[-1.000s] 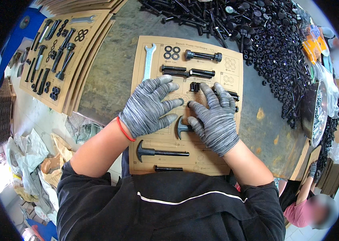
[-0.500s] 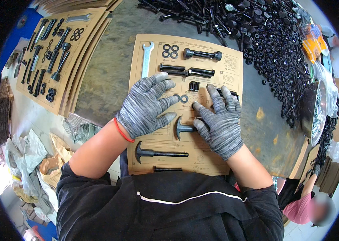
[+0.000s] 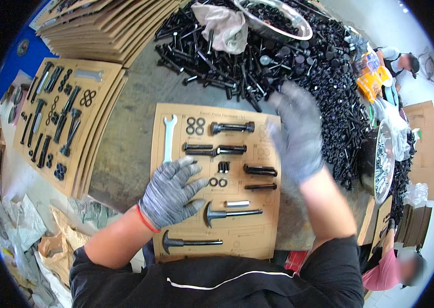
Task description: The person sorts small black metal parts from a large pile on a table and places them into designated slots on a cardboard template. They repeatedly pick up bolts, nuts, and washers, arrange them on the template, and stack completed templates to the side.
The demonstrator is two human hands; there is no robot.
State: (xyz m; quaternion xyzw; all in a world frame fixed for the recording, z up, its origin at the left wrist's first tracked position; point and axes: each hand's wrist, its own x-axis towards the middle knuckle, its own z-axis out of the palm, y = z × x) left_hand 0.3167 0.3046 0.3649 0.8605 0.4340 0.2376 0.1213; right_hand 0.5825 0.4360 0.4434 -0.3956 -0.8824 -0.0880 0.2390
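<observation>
Head view. The work surface was a grey, scuffed table (image 3: 129,154). A stack of plain cardboard sheets (image 3: 109,25) lay at its far left corner, and a blue floor (image 3: 9,61) showed beyond the left edge. Crumpled plastic bags and paper (image 3: 22,231) lay on the floor at the near left. Folded cardboard boxes (image 3: 425,143) stood at the right, with another person (image 3: 389,267) seated low at the near right.

Containers: a steel bowl (image 3: 273,18) at the far edge held dark fasteners and sat on top of a wide heap of black bolts and nuts (image 3: 309,66), with a grey cloth (image 3: 222,25) just beside it. A second metal bowl (image 3: 381,161) stood at the right table edge, tilted; its contents could not be made out.

A filled cardboard layout card (image 3: 68,128) lay at the left, carrying bolts and washers. The layout card in work (image 3: 217,179) lay in front of the person, carrying a wrench (image 3: 168,136), washers (image 3: 195,126), bolts (image 3: 232,127) and two hammer-head bolts (image 3: 227,213).

The left hand (image 3: 171,192), gloved, lay flat and open on the card's left part, fingers spread, grasping nothing. The right hand (image 3: 296,128), gloved and blurred, was raised over the card's right edge near the heap, fingers spread, nothing seen in it.
</observation>
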